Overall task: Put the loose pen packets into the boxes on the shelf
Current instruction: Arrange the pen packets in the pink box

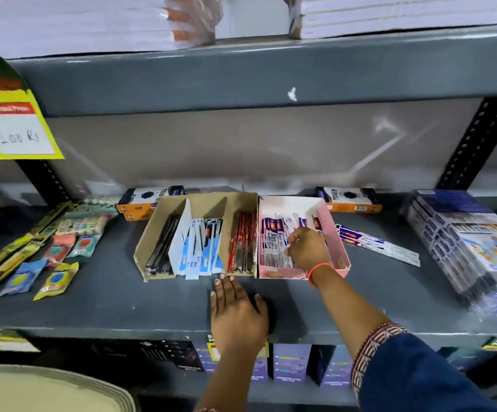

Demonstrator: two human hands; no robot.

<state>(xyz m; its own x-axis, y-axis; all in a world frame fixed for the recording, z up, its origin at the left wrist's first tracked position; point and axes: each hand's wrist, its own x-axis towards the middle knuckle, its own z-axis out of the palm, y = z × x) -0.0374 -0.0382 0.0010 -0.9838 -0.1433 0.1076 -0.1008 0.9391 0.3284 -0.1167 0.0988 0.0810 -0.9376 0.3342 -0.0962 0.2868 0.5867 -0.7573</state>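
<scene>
A brown cardboard box (202,200) with dividers stands on the grey shelf (107,304), holding black, blue-white and red pen packets. Beside it on the right is a pink box (335,233) filled with white-and-blue pen packets (272,239). My right hand (308,248) is inside the pink box, fingers pinched on one of those packets. My left hand (236,313) lies flat on the shelf just in front of the brown box, holding nothing. Several loose white-and-blue pen packets (378,243) lie on the shelf to the right of the pink box.
Eraser and pencil packs (60,251) are spread at the left. Two orange-and-black boxes (349,199) sit behind the pen boxes. A wrapped stack of blue boxes (464,248) fills the right end. A yellow price tag (9,126) hangs at upper left.
</scene>
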